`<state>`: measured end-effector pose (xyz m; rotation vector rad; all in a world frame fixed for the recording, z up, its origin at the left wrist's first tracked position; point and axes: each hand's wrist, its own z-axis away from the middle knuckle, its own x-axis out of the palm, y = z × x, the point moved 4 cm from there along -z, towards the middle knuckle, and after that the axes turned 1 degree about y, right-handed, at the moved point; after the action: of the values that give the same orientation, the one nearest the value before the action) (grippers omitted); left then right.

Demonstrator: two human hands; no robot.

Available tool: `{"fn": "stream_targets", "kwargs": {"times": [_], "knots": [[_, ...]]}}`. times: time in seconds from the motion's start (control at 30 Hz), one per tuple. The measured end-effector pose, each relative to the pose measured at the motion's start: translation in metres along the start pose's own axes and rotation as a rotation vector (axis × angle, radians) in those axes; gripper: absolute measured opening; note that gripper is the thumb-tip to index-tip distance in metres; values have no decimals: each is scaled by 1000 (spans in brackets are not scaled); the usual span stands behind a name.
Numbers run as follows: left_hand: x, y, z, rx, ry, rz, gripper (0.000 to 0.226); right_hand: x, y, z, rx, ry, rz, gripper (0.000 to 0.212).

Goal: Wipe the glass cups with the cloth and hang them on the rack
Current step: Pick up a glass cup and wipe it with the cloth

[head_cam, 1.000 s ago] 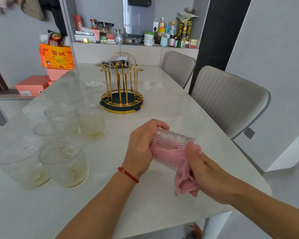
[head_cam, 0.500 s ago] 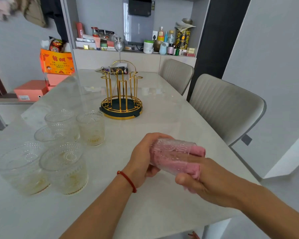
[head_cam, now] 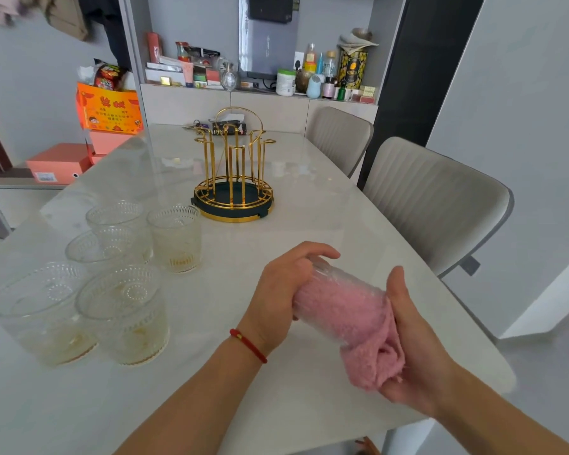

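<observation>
Above the tabletop's (head_cam: 309, 224) near right corner, the left hand (head_cam: 278, 298) grips a sideways glass cup (head_cam: 339, 292) stuffed with pink cloth (head_cam: 368, 353) that the right hand (head_cam: 414, 349) clutches, five cups (head_cam: 174, 238) along the left edge, rack (head_cam: 233, 178) mid-table beyond.

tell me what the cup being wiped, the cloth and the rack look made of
Cup in the hands: clear pressed glass by the look, see-through with a raised beaded pattern.
Pink cloth: soft, fuzzy fabric, perhaps microfibre or terry; its nap shows and it bunches loosely.
Rack: thin metal rods with a shiny gold finish that catches the light; its dark round base could be plastic or coated metal, hard to tell.
</observation>
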<state>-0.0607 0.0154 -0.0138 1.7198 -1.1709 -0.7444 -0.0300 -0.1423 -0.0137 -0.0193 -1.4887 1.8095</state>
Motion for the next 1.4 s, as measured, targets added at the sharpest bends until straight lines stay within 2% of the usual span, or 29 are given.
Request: {"fn": "stream_targets", "kwargs": {"times": [0.07, 0.13, 0.17, 0.2, 0.23, 0.27, 0.4, 0.43, 0.53, 0.6, 0.7, 0.73, 0.8, 0.83, 0.9, 0.97, 1.0, 1.07, 1.1, 1.13, 1.2, 1.27, 1.33, 1.37, 1.4], "knots": [[0, -5, -2, -223, -36, 86, 50, -6, -10, 1, -104, 67, 506, 109], [1, -6, -3, -381, -26, 163, 50, -3, -22, 4, -384, 71, 1008, 109], [1, -6, -3, -427, 11, 184, 51, 6, -27, 7, -555, 37, 1227, 96], [2, -7, -2, -461, 59, 193, 51, 10, -26, 7, -675, 12, 1379, 74], [3, -8, -2, -485, 98, 192, 49, 10, -24, 5, -671, -9, 1453, 57], [4, -8, -1, -496, 121, 179, 48, 10, -21, 4, -630, -5, 1449, 49], [6, -2, 1, -439, 149, 115, 42, 10, -11, -2, -471, -30, 1148, 48], [4, -1, 0, -409, 174, 99, 41, 10, -10, -1, -431, -13, 1025, 56], [2, -3, 1, -312, 215, 68, 43, 14, -10, 6, -264, 51, 853, 90], [2, -2, 2, -190, 211, 53, 46, 8, -8, 9, -100, 68, 634, 103], [2, 2, 4, 83, 161, -58, 47, 1, 4, 6, 70, -37, -120, 93], [4, 3, 5, 164, 127, -95, 47, -2, 9, 4, 94, -63, -292, 89], [5, 1, 6, 254, 84, -159, 48, -7, 25, -1, 66, -77, -452, 92], [5, 0, 7, 250, 68, -169, 48, -9, 30, -3, 34, -52, -426, 94], [7, -2, 8, 120, 15, -112, 49, -14, 32, -2, -35, 4, -174, 100], [6, -8, 6, -148, -18, -18, 46, -16, 17, 7, -130, 110, 335, 102], [6, -10, 5, -266, -30, 16, 46, -12, 4, 11, -283, 145, 694, 92], [8, -11, 4, -374, -33, 33, 49, 2, -16, 18, -681, 86, 1386, 55], [10, -11, 3, -378, -13, 30, 51, 2, -18, 17, -760, 51, 1622, 42], [11, -10, 3, -373, 26, 24, 51, 0, -18, 13, -775, 50, 1750, 41], [10, -8, 3, -299, 104, 4, 49, 1, -13, 5, -629, 30, 1587, 46], [8, -6, 2, -189, 135, 0, 49, 6, 1, 4, -478, -44, 1158, 66], [5, -7, 3, -127, 133, 21, 49, 8, 15, 5, -295, 39, 769, 100], [3, -7, 4, -92, 129, 22, 49, 4, 20, 4, -186, 71, 567, 106], [2, -8, 3, -44, 124, 4, 48, -1, 26, 2, -79, 72, 334, 102]]}}
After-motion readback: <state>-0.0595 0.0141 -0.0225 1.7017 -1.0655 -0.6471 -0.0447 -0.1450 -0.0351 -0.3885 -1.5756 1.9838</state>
